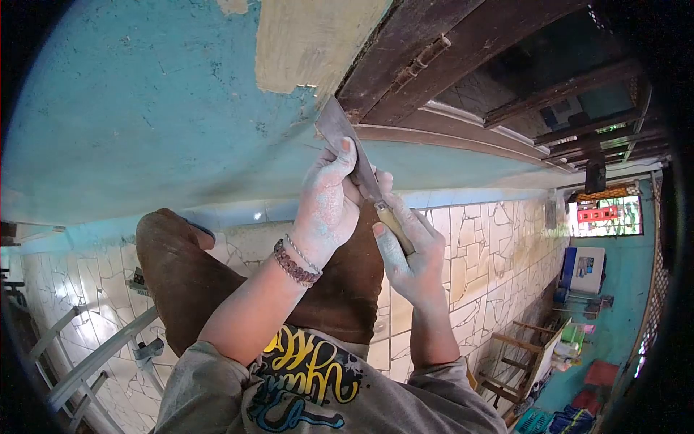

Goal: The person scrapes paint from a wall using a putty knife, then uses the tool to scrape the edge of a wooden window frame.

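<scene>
A scraper [335, 121] with a wide metal blade and a pale handle is held in both of my hands. My right hand [418, 262] is wrapped round the handle, thumb along its side. Higher up, my left hand [327, 206] pinches the blade, thumb on its face and the other fingers partly hidden behind. The blade's front edge overlaps the blue wall [144, 123] at the corner of a dark wooden frame [397, 101]. Just above that edge lies a beige patch [303, 50] without blue paint. Pale dust coats both hands.
A metal bolt [423, 61] sits on the wooden frame. At lower left stands a metal ladder [108, 358] on the stone-patterned floor [470, 253]. A wooden rack [517, 362] and assorted household items are at far right. My bent knee [170, 246] is near the wall.
</scene>
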Tool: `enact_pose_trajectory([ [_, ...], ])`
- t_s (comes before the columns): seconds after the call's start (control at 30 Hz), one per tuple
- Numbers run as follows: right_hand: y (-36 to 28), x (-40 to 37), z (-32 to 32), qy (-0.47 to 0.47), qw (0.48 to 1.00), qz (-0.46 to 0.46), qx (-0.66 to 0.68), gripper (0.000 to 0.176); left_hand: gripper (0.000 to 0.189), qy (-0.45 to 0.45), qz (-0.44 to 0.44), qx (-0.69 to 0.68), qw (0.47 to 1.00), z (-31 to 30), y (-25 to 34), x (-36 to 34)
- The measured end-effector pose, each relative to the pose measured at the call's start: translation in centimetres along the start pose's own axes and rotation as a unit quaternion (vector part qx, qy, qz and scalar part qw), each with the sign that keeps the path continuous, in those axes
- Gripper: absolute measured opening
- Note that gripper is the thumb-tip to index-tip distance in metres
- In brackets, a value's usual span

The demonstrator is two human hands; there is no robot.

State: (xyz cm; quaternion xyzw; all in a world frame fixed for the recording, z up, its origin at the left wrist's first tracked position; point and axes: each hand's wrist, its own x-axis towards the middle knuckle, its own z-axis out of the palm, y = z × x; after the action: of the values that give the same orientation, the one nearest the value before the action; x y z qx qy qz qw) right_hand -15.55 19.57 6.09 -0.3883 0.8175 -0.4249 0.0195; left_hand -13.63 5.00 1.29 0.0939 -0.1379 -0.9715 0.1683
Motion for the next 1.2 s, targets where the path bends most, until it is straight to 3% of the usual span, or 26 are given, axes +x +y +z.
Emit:
enact_pose_trajectory([
  [0.2, -0.3, 0.6, -0.5, -0.004, 1.000, -0.026, -0.013, 0.045, 0.024, -0.006, 0.012, -0.005, 1.000, 0.2, 0.2, 0.1],
  [0.33, 0.5, 1.6, -1.4, -0.033, 0.999, 0.015, 0.036, 0.042, 0.025, 0.042, 0.019, -0.010, 0.999, 1.6, -0.1, 0.0],
  [0.4, 0.5, 1.9, -1.1, -0.020, 0.998, 0.030, 0.042, 0.040, 0.024, 0.024, 0.036, 0.004, 0.999, 1.0, -0.7, 0.5],
  [0.47, 1.1, 1.4, -1.0, -0.020, 1.000, -0.015, -0.009, 0.038, 0.024, 0.015, 0.038, 0.012, 0.999, 0.1, -0.5, 0.9],
  [0.53, 2.2, 0.9, -0.3, -0.024, 0.992, 0.009, 0.125, 0.039, 0.024, 0.024, 0.019, 0.015, 0.999, 0.0, 0.2, 0.3],
  [0.57, 2.5, 0.8, -0.5, -0.046, 0.987, 0.035, 0.149, 0.039, 0.023, 0.023, 0.061, 0.048, 0.997, 0.3, 0.4, -0.4],
  [0.63, 2.9, 0.7, -0.9, -0.094, 0.972, 0.086, 0.197, 0.039, 0.023, 0.049, 0.040, 0.054, 0.997, -0.8, -0.3, -1.1],
  [0.77, 1.8, -1.4, 0.3, -0.055, 0.990, 0.051, 0.117, 0.038, 0.023, 0.065, 0.007, 0.050, 0.997, -2.0, -0.4, -2.3],
  [0.87, 0.8, -1.2, -0.1, -0.034, 0.996, 0.038, 0.069, 0.038, 0.023, 0.016, 0.005, 0.025, 1.000, -1.7, -0.3, -1.7],
  [0.9, 1.1, -0.9, 0.3, 0.006, 0.997, -0.012, 0.076, 0.038, 0.023, 0.017, 0.002, 0.031, 0.999, -0.8, 0.0, -1.6],
  [1.2, 0.4, 0.3, 0.6, 0.026, 0.999, -0.018, 0.013, 0.039, 0.030, -0.027, -0.005, 0.029, 0.999, -0.7, 0.5, 0.1],
])
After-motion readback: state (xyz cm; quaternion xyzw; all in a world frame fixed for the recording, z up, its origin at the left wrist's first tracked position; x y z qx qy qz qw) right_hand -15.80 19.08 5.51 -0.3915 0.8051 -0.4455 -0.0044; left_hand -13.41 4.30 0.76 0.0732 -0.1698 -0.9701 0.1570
